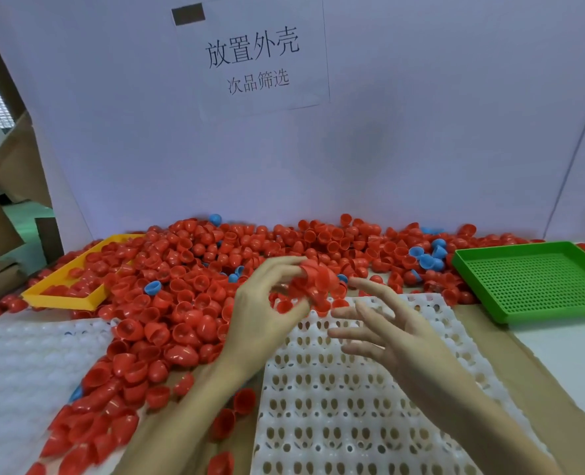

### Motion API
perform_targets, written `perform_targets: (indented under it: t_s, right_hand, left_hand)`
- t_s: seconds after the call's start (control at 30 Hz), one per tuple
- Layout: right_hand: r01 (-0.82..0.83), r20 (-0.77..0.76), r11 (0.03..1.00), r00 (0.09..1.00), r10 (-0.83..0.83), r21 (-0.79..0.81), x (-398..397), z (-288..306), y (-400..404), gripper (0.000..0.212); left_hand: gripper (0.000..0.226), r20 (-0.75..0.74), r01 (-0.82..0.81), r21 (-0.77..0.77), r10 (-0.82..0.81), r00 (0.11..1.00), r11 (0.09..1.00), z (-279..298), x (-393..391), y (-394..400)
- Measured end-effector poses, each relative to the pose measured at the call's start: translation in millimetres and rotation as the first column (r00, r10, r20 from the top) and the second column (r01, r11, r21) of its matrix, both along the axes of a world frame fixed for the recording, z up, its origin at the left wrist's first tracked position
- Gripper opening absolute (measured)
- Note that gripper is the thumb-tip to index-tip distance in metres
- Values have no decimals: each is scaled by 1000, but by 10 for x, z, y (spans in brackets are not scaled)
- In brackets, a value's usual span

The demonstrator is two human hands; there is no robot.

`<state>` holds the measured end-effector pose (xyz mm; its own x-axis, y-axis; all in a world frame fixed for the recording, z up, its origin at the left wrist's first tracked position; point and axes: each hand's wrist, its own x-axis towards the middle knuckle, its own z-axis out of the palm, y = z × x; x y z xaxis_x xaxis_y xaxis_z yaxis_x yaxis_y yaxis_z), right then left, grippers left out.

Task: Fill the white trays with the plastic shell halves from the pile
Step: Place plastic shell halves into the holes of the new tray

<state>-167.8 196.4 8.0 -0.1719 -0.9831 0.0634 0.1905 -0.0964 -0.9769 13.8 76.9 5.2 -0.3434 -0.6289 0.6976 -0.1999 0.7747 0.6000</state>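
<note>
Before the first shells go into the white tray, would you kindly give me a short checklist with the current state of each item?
1. Red shells held by left hand: ok.
2. Right hand free, fingers spread: ok.
3. White tray sockets in front unfilled: ok.
4. Tray's far edge free of the pile: not ok, shells spill over it.
5. Held shells free of defects: cannot tell, blurred.

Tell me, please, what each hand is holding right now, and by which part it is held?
The left hand grips a bunch of red shell halves in its fingertips; blur hides exactly where. The right hand is spread open, holding nothing.
</note>
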Motion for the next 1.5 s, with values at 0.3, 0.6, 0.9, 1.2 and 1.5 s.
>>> perform_targets:
  t_s: [0.3,0.6,0.9,1.2,1.5]
  right_hand:
    - [-30,-154,997,988,18,-77,77,-49,29,38]
    - [118,-103,991,987,-123,-58,26,-119,-5,27]
    - [44,32,999,999,-44,22,36,-73,0,39]
    - [-83,-32,992,996,87,95,132,-140,39,46]
    - [-57,8,990,998,57,131,162,-89,46,41]
  left_hand:
    - [28,28,187,51,-189,982,981,-182,30,364]
    - [17,-143,59,242,-25,989,968,-102,210,130]
    - [26,372,-566,74,504,779,821,-165,610,-222]
    - [40,218,158,103,-177,960,982,-88,102,414]
    - [28,-12,208,316,-215,976,926,-134,147,343]
